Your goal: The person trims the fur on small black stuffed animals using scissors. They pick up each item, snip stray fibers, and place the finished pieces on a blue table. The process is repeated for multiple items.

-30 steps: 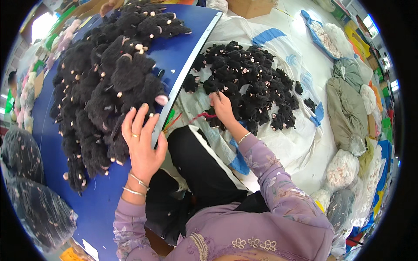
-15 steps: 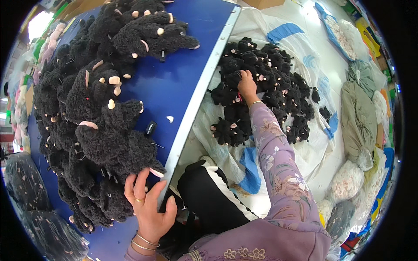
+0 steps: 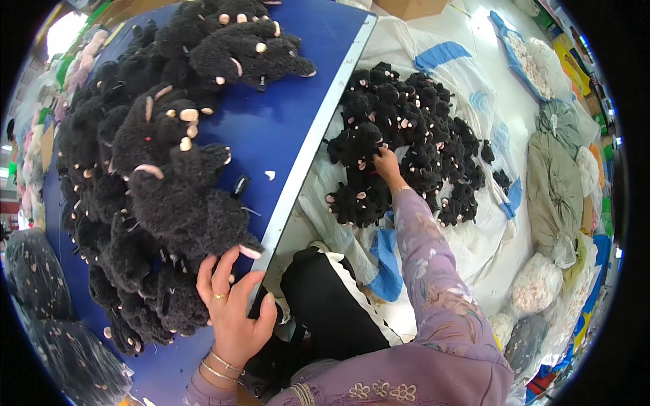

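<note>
The left hand [image 3: 237, 314], grip spread, touches a fluffy black plush toy [image 3: 193, 216] on the flat blue worktop [image 3: 264, 128], bare at far right; the right hand [image 3: 387, 166], partly hidden, pinches a smaller black plush [image 3: 362, 143].

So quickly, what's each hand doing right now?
Left hand: open, touching a black fluffy plush toy on the blue flat table.
Right hand: closed, holding another black fluffy plush toy.

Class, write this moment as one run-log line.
Left hand: spread, at black plush on blue table | right hand: curled at floor pile, grip unclear | floor pile: on sheet
</note>
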`<state>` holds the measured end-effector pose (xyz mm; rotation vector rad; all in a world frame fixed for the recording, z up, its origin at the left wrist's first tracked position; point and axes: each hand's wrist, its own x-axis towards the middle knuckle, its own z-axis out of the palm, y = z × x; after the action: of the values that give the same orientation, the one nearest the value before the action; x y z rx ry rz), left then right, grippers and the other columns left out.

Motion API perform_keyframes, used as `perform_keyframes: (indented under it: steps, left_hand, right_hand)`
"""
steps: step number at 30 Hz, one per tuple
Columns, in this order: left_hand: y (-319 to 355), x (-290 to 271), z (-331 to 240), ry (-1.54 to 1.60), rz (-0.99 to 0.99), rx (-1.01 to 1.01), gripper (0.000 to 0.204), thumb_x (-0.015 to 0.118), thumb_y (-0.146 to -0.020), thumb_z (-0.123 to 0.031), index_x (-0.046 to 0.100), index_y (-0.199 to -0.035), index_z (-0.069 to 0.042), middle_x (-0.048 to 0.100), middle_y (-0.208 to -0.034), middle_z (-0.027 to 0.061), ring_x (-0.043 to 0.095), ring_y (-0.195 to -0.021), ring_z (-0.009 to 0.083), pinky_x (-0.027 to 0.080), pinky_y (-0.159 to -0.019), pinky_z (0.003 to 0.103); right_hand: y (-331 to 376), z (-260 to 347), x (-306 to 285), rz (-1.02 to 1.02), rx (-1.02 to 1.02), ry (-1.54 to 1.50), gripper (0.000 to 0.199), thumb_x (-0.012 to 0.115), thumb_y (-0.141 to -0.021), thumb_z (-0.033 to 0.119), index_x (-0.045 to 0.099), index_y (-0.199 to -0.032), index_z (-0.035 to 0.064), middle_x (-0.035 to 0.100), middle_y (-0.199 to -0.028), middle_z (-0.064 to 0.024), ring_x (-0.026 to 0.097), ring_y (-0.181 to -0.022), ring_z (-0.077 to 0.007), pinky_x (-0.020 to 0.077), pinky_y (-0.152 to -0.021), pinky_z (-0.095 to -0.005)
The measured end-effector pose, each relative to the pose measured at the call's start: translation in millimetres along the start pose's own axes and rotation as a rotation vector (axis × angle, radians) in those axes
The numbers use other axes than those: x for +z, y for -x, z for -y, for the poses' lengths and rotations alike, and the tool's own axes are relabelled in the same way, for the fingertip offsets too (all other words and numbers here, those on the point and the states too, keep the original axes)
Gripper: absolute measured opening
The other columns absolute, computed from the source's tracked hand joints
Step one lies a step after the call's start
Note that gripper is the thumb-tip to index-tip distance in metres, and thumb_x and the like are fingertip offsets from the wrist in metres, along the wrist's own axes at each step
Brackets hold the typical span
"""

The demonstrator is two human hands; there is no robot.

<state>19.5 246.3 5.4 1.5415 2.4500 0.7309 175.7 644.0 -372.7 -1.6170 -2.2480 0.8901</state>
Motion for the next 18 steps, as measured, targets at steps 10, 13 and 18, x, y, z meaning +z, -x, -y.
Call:
perform_keyframes:
  steps: [10,13,18]
  left_hand:
    - [27.0,6.2,16.5,1.039,0.037,0.025,0.029,0.055,-0.091,-0.013,0.054,-0.117,0.001,0.06,-0.117,0.0146,0.064,-0.09,0.0244,0.051,-0.077,0.033]
    - [25.9,-1.8,4.7,1.388,0.224,-0.075,0.07,0.05,-0.093,-0.049,0.031,-0.141,-0.003,0.055,-0.123,0.0137,0.064,-0.097,0.0254,0.052,-0.074,0.031]
    - [47.7,-24.6,4.2,1.644,0.203,-0.038,0.067,0.057,-0.092,-0.035,0.028,-0.143,-0.004,0.055,-0.121,0.0123,0.063,-0.098,0.0207,0.055,-0.074,0.029]
  right_hand:
    - [200.8,222.0,-183.8,-0.114,-0.839,-0.651,0.039,0.047,-0.073,-0.017,0.065,-0.103,0.0008,0.059,-0.1,-0.0099,0.06,-0.082,-0.0181,0.0463,-0.071,-0.0238]
    - [241.1,270.9,-201.5,-0.18,-1.174,-0.641,0.053,0.043,-0.06,-0.021,0.068,-0.099,0.0031,0.061,-0.099,-0.0108,0.06,-0.083,-0.0222,0.0477,-0.071,-0.0267]
    - [297.8,323.6,-208.8,-0.242,-1.384,-0.65,0.054,0.048,-0.058,-0.02,0.068,-0.101,0.0051,0.061,-0.102,-0.0116,0.061,-0.088,-0.0246,0.0491,-0.073,-0.0286]
